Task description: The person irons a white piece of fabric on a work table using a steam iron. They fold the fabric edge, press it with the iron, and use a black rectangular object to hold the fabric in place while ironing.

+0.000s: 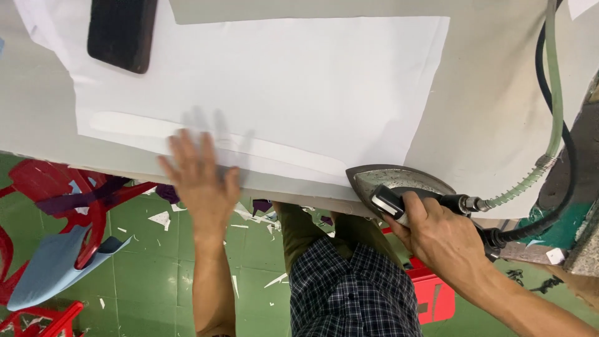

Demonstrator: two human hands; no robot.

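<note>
Left hand (pixel 201 181) lies flat and unclenched, fingers spread, pressing the near edge of the white fabric (pixel 262 93) against the counter (pixel 493 106); it grasps nothing and looks slightly blurred, so its exact contact is hard to judge. Beyond it, at the far left of the cloth, a dark rectangular block (pixel 121 31) rests on the fabric's corner. Below the counter's edge a red plastic chair (pixel 68 200) with a pale blue cloth (pixel 56 265) draped on it stands on the green floor (pixel 156 262), which is littered with scraps. Further right, the right hand (pixel 437 234) is clenched around the handle of a steam iron (pixel 399 184), whose soleplate sits at the fabric's near right corner, just at the counter's edge. A pale green hose (pixel 552 93) and a black cable (pixel 564 187) run from the iron's rear up the right side. The iron could likely slip off the edge, since part of it appears to overhang; the spread fingers lie in its path along the hem and could be burned; the hose and cable could snag on the green fixture (pixel 561 224) at right. Open room lies away from the body, across the wide bare fabric; the near edge and right side are tight.
</note>
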